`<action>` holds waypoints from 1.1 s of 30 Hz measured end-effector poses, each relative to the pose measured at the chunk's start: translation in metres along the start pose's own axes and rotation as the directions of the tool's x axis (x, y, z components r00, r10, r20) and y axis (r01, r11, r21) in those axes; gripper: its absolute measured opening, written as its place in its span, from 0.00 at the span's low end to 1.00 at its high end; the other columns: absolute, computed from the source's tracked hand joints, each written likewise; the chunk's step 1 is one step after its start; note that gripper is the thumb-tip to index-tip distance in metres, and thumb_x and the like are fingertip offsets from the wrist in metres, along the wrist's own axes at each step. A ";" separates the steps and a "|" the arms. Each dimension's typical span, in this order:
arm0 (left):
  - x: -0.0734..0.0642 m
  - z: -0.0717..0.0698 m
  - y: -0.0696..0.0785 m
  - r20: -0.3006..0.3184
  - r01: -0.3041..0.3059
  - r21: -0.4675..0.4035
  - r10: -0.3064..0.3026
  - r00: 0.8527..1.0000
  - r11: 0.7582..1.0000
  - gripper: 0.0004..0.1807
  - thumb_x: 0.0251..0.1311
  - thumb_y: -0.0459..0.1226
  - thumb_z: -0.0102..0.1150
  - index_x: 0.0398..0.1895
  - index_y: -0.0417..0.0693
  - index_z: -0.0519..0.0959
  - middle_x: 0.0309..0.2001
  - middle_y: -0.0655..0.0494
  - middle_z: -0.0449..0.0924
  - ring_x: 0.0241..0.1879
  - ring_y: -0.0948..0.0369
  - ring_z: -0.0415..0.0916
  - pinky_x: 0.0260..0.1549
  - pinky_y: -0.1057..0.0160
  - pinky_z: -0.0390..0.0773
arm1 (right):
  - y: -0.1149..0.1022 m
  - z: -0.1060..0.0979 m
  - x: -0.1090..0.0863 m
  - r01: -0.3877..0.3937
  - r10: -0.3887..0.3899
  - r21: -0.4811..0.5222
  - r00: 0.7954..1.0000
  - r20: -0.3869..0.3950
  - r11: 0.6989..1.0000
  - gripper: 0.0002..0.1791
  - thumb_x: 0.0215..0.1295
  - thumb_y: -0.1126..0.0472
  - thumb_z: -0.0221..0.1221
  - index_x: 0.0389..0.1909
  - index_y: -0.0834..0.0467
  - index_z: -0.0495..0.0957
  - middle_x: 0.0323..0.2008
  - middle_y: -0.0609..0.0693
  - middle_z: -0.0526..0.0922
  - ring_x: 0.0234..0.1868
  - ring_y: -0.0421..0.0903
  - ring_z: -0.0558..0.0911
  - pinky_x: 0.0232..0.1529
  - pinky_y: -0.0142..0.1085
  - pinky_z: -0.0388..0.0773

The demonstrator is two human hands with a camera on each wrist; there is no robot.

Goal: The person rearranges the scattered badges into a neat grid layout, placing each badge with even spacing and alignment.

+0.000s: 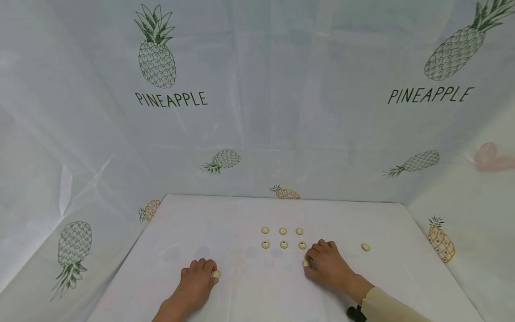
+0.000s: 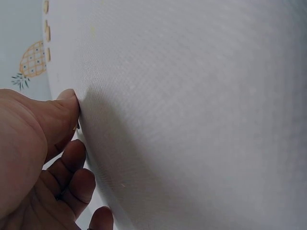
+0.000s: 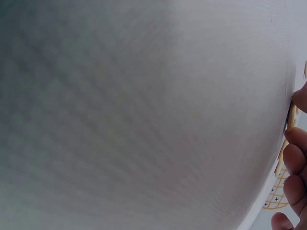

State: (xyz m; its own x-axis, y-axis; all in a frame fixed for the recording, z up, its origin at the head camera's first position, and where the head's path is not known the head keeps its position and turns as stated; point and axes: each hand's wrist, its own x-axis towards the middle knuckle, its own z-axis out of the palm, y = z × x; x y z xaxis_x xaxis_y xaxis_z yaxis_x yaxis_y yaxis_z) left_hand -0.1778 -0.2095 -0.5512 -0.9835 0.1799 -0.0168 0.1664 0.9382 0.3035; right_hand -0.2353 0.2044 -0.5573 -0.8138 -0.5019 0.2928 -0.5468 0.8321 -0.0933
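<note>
place: makeshift recording booth, not a lived-in room | walls: pale pineapple-print cloth (image 1: 257, 89) hung far, left and right | surface: desk (image 1: 225, 223) under white cover | contents: small round beige tokens (image 1: 283, 237) in rows

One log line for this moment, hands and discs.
left hand: pinches disc | right hand: pinches disc | grid discs: two rows | stray disc: right

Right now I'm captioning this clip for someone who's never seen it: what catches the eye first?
The big pineapple print with its lettering on the pale backdrop. Then the small round beige pieces laid in two neat rows of three mid-table, one stray piece off to the right. Nearer, the left hand and right hand each pinch one such piece against the white table.
</note>
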 end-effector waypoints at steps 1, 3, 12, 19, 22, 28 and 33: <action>0.000 0.000 0.000 0.002 0.001 -0.001 -0.001 1.000 1.000 0.12 0.67 0.42 0.70 0.46 0.53 0.77 0.36 0.63 0.71 0.38 0.61 0.65 0.38 0.50 0.69 | 0.000 0.000 0.000 -0.003 0.003 -0.001 1.000 0.002 1.000 0.13 0.57 0.49 0.74 0.28 0.43 0.77 0.29 0.34 0.75 0.37 0.38 0.66 0.48 0.45 0.67; 0.000 -0.001 0.001 0.004 0.002 -0.003 -0.002 1.000 1.000 0.12 0.67 0.42 0.70 0.46 0.53 0.77 0.36 0.63 0.71 0.38 0.61 0.65 0.38 0.50 0.69 | 0.001 0.000 0.000 -0.006 0.006 -0.001 1.000 0.004 1.000 0.13 0.57 0.49 0.74 0.28 0.43 0.77 0.29 0.34 0.74 0.37 0.38 0.66 0.48 0.45 0.67; 0.000 0.000 0.001 0.002 -0.004 0.007 0.004 1.000 1.000 0.12 0.66 0.42 0.70 0.45 0.53 0.77 0.36 0.63 0.71 0.38 0.60 0.66 0.38 0.49 0.70 | 0.000 0.000 -0.001 -0.002 0.002 -0.006 1.000 -0.006 1.000 0.13 0.58 0.48 0.74 0.29 0.43 0.77 0.29 0.34 0.74 0.37 0.38 0.66 0.48 0.44 0.67; -0.001 -0.002 0.004 0.004 0.004 0.014 -0.004 1.000 1.000 0.12 0.66 0.42 0.71 0.46 0.52 0.77 0.37 0.61 0.72 0.38 0.59 0.66 0.38 0.48 0.70 | 0.008 -0.014 -0.002 -0.086 0.086 -0.012 0.996 0.033 0.996 0.12 0.62 0.47 0.73 0.35 0.49 0.83 0.33 0.38 0.79 0.40 0.40 0.70 0.52 0.48 0.69; -0.002 -0.002 0.005 0.004 0.008 0.015 -0.008 1.000 1.000 0.13 0.65 0.42 0.71 0.46 0.51 0.77 0.38 0.61 0.73 0.38 0.59 0.66 0.39 0.47 0.70 | 0.022 -0.021 -0.003 -0.138 0.139 -0.031 0.990 0.035 0.990 0.10 0.63 0.51 0.72 0.37 0.51 0.84 0.33 0.40 0.80 0.41 0.42 0.72 0.54 0.51 0.70; -0.002 -0.003 0.005 0.006 0.009 0.016 -0.009 1.000 1.000 0.13 0.66 0.41 0.71 0.46 0.52 0.77 0.38 0.62 0.73 0.38 0.59 0.65 0.38 0.48 0.70 | 0.065 -0.032 -0.022 -0.175 0.172 -0.084 0.984 -0.040 0.981 0.08 0.65 0.54 0.70 0.38 0.54 0.84 0.35 0.44 0.82 0.43 0.48 0.76 0.53 0.57 0.71; -0.002 -0.004 0.005 0.007 0.001 0.014 -0.002 1.000 1.000 0.13 0.66 0.41 0.71 0.46 0.52 0.77 0.37 0.62 0.72 0.38 0.60 0.65 0.38 0.49 0.69 | 0.100 -0.043 -0.043 -0.207 0.200 -0.116 0.977 -0.072 0.971 0.11 0.65 0.55 0.70 0.41 0.58 0.84 0.40 0.52 0.85 0.46 0.57 0.78 0.51 0.61 0.69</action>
State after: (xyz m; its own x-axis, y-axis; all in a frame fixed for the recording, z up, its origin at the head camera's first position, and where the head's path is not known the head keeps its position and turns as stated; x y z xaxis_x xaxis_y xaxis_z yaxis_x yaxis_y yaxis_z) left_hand -0.1758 -0.2064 -0.5463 -0.9833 0.1804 -0.0238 0.1659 0.9426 0.2897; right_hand -0.2469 0.3189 -0.5386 -0.8904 -0.3071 0.3359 -0.3397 0.9396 -0.0414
